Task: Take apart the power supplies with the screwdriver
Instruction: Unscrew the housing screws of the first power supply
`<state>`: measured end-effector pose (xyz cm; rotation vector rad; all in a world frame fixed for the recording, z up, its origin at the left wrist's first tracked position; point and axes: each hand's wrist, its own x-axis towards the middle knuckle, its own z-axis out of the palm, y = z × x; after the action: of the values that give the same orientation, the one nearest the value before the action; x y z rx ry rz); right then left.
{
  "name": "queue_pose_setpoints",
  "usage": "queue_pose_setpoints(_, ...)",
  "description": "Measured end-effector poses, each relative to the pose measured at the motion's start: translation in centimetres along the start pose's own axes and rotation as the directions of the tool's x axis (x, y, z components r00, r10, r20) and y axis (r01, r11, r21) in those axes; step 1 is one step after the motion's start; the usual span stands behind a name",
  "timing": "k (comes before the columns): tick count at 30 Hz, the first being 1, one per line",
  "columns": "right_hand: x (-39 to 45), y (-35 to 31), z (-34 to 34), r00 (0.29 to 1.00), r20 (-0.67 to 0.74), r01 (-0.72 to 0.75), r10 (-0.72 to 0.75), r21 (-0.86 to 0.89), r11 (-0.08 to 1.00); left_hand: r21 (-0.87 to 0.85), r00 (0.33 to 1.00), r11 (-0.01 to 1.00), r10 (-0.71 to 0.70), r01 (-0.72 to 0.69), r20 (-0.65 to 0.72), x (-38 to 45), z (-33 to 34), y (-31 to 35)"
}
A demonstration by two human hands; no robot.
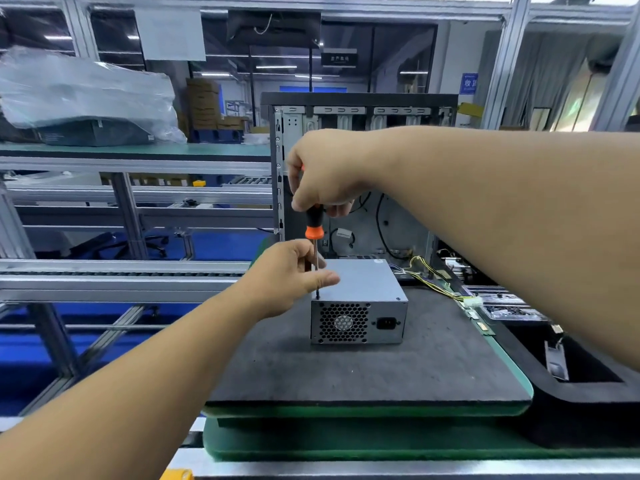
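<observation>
power supply: grey metal box, fan grille facing the camera, flat on the dark mat
screwdriver: orange-black handle, upright, tip at the box's top corner

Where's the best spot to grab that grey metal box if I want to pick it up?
Probably by the two long plain sides of the power supply, hands coming in from left and right. It sits flat on the dark mat. The front has fan holes and a socket, the back trails wires, and the screwdriver stands on top.
</observation>
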<state>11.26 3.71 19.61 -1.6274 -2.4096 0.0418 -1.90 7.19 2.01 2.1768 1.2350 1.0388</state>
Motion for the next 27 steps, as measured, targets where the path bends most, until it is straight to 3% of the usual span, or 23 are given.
queue_pose_setpoints(3,-0.3,0.7,-0.2,1.000,0.001,0.026,-0.026,0.036,0.999,0.084,0.989,0.996,-0.017,0.005,0.145,-1.1,0.0,-0.9)
queue_pose_setpoints(7,-0.7,1.4,-0.1,0.999,-0.020,0.052,-0.051,0.070,0.996,0.030,0.990,0.996,-0.090,0.087,0.105,-1.6,0.7,-1.0)
queue_pose_setpoints(14,-1.9,3.3,-1.0,0.996,-0.083,0.049,-0.036,0.169,0.984,0.215,0.992,0.975,-0.085,0.063,0.095,-1.4,1.1,-0.1)
queue_pose_setpoints(18,-3.2,5.4,-2.6,0.977,-0.214,0.046,0.004,0.228,0.973,0.285,0.979,0.957,-0.110,0.057,0.173,-1.1,0.7,0.8)
queue_pose_setpoints(21,-4.3,7.3,-3.4,0.975,-0.219,-0.001,0.045,0.197,0.980,0.337,0.969,0.939,-0.147,0.073,0.200,-0.9,0.5,1.3)
queue_pose_setpoints(22,-4.7,8.0,-3.4,0.976,-0.212,-0.018,0.058,0.184,0.983,0.263,0.972,0.956,-0.175,0.129,0.159,-0.8,0.5,1.2)
queue_pose_setpoints(24,-5.5,9.2,-3.0,0.976,-0.200,-0.050,0.083,0.168,0.985,-0.112,0.951,0.946,-0.297,0.305,0.082,-0.4,0.6,0.7)
queue_pose_setpoints(25,-5.9,9.8,-2.8,0.977,-0.192,-0.063,0.093,0.159,0.985,-0.366,0.918,0.845,-0.387,0.389,0.083,-0.2,0.5,0.4)
queue_pose_setpoints(27,-6.5,10.8,-2.3,0.978,-0.178,-0.084,0.110,0.148,0.985,-0.721,0.809,0.489,-0.562,0.492,0.171,-0.1,0.4,-0.7)
